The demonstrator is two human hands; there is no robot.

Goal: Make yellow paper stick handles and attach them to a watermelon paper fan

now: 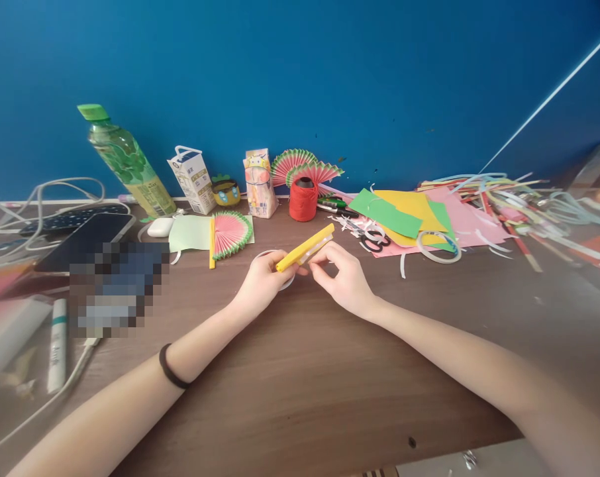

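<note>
My left hand [266, 278] pinches a long, stiff yellow paper strip [304, 248] at its lower left end, holding it slanted above the table. A white band of what looks like tape [316, 248] runs along the strip's lower side. My right hand [346, 277] has its fingers curled together against that white band; the fingertips' exact grip is partly hidden. Behind my left hand, a pale tape roll [286, 283] shows only in part. Just beyond lies a pleated pink-and-green paper fan [233, 234] with a yellow paper handle [212, 244].
Along the blue wall stand a green-capped bottle [126, 162], a milk carton [193, 179], a decorated carton [260, 185] and a red string spool [303, 201]. Scissors [374, 240], coloured paper [387, 212] and a clear tape ring [439, 257] lie right. A phone, cables and a marker [57, 344] lie left.
</note>
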